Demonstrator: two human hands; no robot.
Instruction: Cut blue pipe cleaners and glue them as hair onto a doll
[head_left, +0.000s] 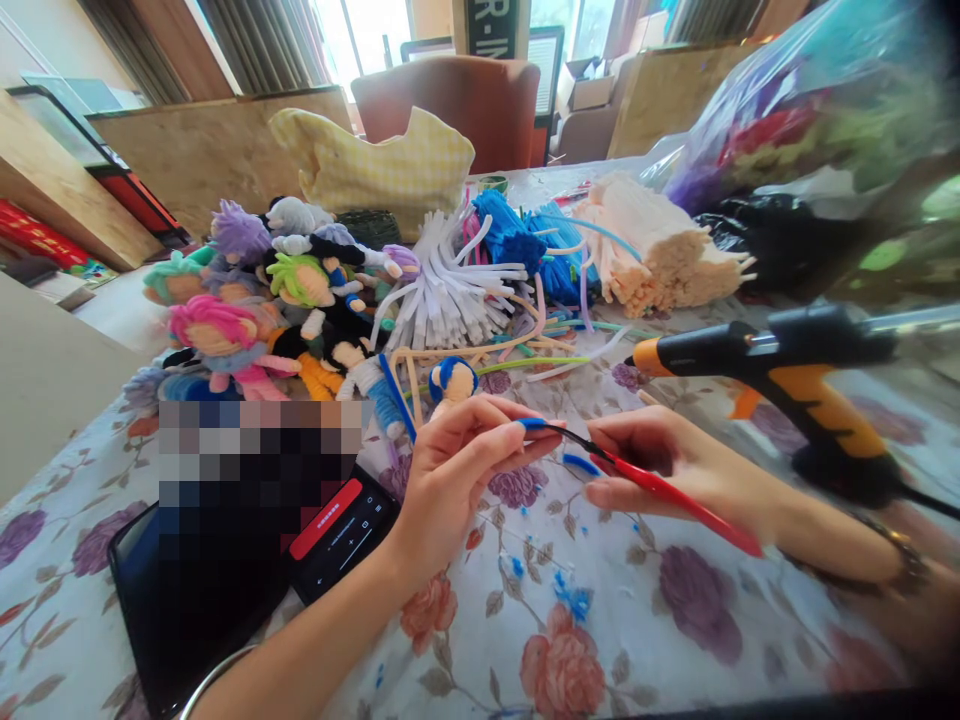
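Between the thumb and fingers of my left hand [465, 465] is a short blue fuzzy piece [532, 424]. My right hand [667, 465] holds red-handled tweezers [675, 500], whose dark tips touch the right end of that blue piece. Another short blue strip [581, 464] shows just below the tweezers, by my right fingers. Just behind my left hand is a small doll head with blue hair [454, 380]; whatever is below it is hidden by the hand. Small blue fluff bits [571, 597] lie on the floral tablecloth [622, 640].
A glue gun [810, 385] stands at the right, its cord trailing right. Fuzzy dolls [217, 330] are piled back left, beside bundles of white [450, 290], blue [510, 235] and peach stems [660, 255]. A dark tablet [150, 600] and phone [352, 540] lie front left.
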